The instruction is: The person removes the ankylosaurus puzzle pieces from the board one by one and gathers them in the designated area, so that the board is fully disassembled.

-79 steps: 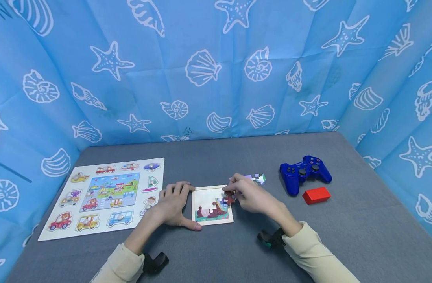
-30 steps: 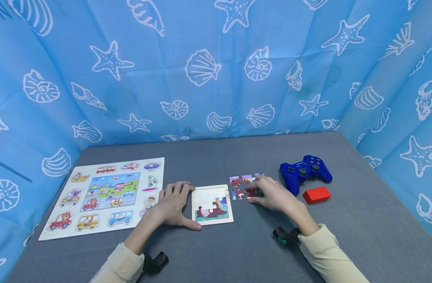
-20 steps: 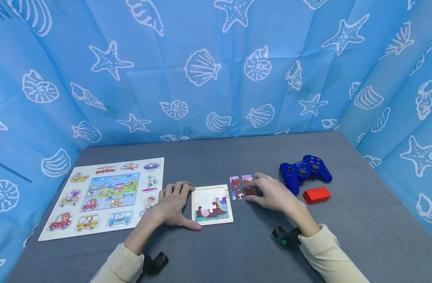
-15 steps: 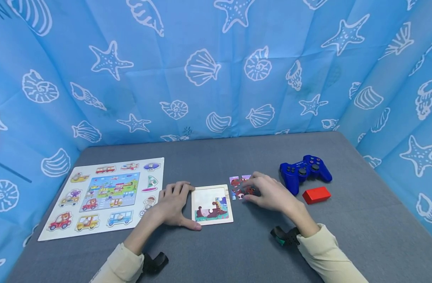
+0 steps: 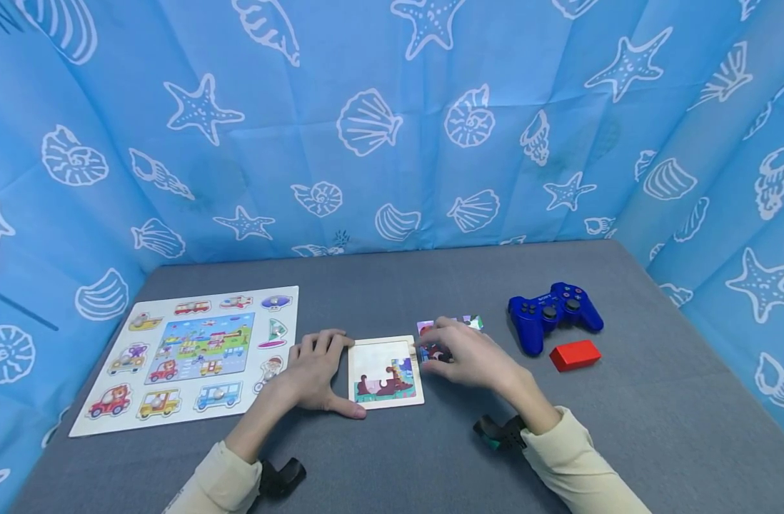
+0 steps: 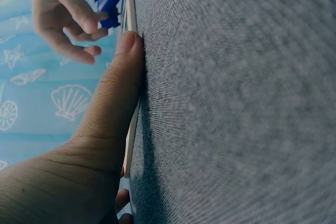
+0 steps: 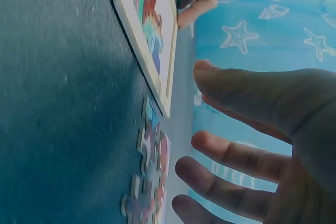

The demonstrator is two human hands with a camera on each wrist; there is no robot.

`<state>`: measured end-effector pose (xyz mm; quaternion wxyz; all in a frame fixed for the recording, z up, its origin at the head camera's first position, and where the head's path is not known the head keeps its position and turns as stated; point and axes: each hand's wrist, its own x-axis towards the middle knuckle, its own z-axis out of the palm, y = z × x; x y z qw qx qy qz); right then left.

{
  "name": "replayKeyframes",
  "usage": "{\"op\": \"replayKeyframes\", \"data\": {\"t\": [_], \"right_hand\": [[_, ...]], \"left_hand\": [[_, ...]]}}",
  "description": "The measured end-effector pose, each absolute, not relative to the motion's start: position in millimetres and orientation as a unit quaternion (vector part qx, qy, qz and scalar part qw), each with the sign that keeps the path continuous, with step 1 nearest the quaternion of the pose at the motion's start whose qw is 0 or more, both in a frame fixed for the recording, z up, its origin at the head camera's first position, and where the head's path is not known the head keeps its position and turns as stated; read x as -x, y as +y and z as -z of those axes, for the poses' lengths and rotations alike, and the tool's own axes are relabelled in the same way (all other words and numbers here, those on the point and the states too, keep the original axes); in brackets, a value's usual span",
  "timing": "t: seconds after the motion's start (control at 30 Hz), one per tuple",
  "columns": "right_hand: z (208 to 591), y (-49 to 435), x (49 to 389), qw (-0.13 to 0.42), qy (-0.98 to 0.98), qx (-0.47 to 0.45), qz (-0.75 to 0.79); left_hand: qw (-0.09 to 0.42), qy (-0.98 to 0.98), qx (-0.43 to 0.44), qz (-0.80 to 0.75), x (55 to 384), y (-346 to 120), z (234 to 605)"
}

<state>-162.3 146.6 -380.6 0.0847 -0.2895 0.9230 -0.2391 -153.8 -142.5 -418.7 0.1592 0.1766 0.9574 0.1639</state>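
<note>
While the left hand (image 5: 311, 377) rests spread against the part-filled puzzle frame (image 5: 374, 358), loose pieces (image 5: 437, 353) lie just right of it | right hand (image 5: 465, 355), fingers parted, holding nothing, has shifted left over them | frame no fuller.

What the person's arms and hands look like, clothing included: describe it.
The left hand and right hand are bare, ungloved. Cream-coloured long sleeves end in broad cuffs. A curved black device sits near each cuff; the right one shows a small green patch.
</note>
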Motion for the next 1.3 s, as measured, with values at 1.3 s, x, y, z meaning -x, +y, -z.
{"op": "replayKeyframes", "data": {"t": [1.3], "right_hand": [[398.0,106.1,152.8,0.092,0.925,0.305,0.206]], "left_hand": [[0.160,0.957,-0.180,-0.159,155.7,-142.5,421.3]]}}
